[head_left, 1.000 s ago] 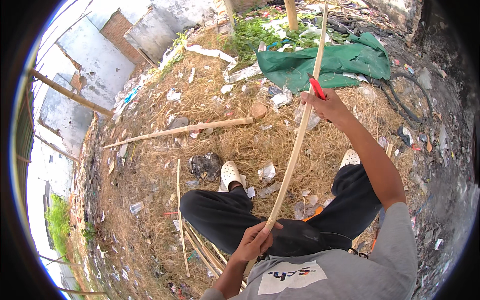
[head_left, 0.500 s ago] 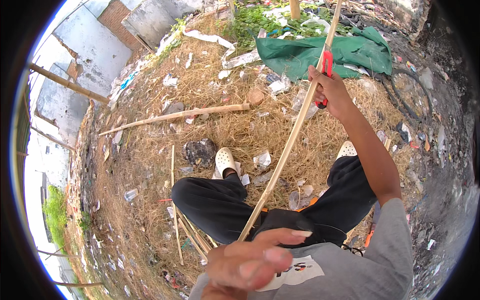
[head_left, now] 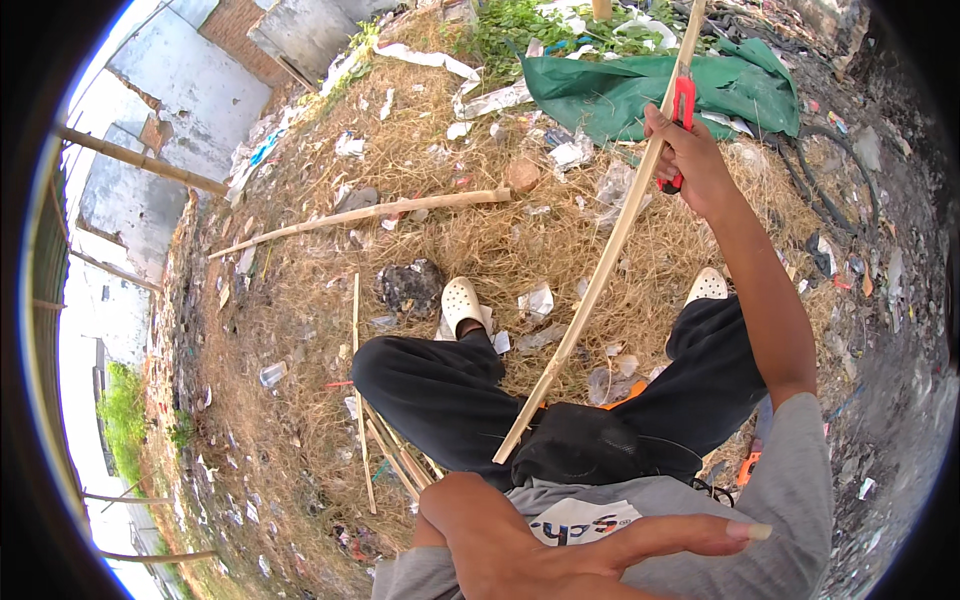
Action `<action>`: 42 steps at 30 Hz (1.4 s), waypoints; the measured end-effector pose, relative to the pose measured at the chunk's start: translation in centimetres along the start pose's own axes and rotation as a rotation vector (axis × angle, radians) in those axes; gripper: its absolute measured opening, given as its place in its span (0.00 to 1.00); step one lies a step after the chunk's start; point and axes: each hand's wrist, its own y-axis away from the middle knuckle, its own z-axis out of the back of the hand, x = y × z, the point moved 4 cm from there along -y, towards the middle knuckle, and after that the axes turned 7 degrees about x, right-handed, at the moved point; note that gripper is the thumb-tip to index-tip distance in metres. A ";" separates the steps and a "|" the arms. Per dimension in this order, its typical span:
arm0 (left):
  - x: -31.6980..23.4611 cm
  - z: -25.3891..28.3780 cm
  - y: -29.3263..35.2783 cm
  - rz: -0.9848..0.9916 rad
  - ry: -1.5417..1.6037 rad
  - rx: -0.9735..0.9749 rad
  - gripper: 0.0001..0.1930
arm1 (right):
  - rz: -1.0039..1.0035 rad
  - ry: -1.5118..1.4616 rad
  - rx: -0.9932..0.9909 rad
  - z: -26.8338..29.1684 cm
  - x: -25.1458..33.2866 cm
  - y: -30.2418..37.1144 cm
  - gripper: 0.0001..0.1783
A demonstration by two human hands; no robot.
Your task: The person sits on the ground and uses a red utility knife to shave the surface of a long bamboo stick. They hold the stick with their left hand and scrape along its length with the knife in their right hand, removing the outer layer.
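Head view: thin sticks (head_left: 405, 455) lie up and left of the left hand (head_left: 525, 550), perhaps put there for easy reach. That hand, close to the camera, has one digit stretched out and nothing visible in its hold; how far its other fingers open cannot be told. Above it, the wooden strip (head_left: 592, 290) slants up to the right hand (head_left: 695, 165), its lower end ungripped. The right fingers curl closed around strip and red cutter (head_left: 684, 100) together, seemingly so one grip carries both.

The cutter (head_left: 684, 98) is red and black, the strip (head_left: 601, 275) pale tan.
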 end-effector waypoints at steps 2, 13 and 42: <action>0.0 -0.2 -0.1 -0.003 0.011 0.009 0.25 | -0.001 -0.003 -0.005 0.1 0.0 0.1 0.20; -1.4 0.5 0.0 -0.011 -0.090 -0.034 0.20 | 0.008 0.000 0.034 -0.5 0.4 0.3 0.21; 1.0 14.2 16.7 1.232 -0.670 -0.575 0.14 | -0.068 0.177 -0.077 -0.7 0.0 0.4 0.22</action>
